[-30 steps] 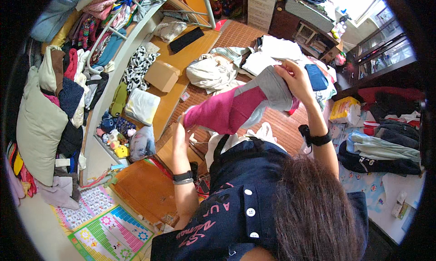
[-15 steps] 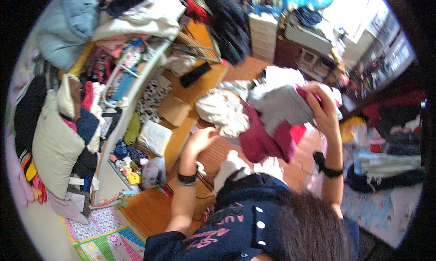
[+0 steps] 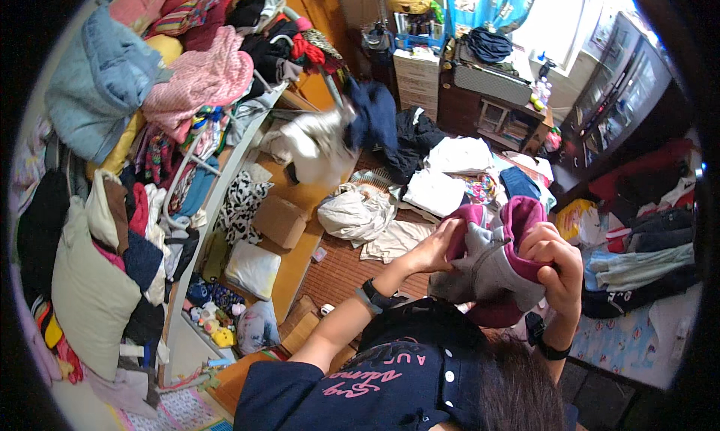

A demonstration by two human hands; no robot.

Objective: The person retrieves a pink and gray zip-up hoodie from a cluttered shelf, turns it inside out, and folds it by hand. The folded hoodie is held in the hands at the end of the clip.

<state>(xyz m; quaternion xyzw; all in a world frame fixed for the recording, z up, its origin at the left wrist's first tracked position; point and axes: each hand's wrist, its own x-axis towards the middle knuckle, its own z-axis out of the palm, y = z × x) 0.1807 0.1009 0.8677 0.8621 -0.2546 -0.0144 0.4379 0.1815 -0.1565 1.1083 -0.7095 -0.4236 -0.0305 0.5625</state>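
A grey and maroon garment (image 3: 487,270) hangs in front of my chest, its edge spread between my two hands. My left hand (image 3: 436,247) pinches the maroon edge on the left. On the other side my right hand (image 3: 553,262) is closed round the maroon edge. Whether it is a top or trousers I cannot tell. On the floor beyond lie a crumpled beige cloth (image 3: 356,212), folded white clothes (image 3: 433,192), a black garment (image 3: 417,135) and blue jeans (image 3: 519,185). A navy garment (image 3: 371,116) and a whitish one (image 3: 319,150) are blurred by motion above the floor.
To the left, a white-framed bed (image 3: 196,251) is heaped with clothes and a pale pillow (image 3: 90,288). A cardboard box (image 3: 281,221) sits on the wooden ledge beside it. At right, folded clothes lie on a blue patterned surface (image 3: 611,348). Drawers (image 3: 418,82) stand at the back.
My left hand has moved right and taken hold of the garment, which is now nearer my body. The white and dark clothes at the upper left have dropped lower, uncovering a pink cloth.
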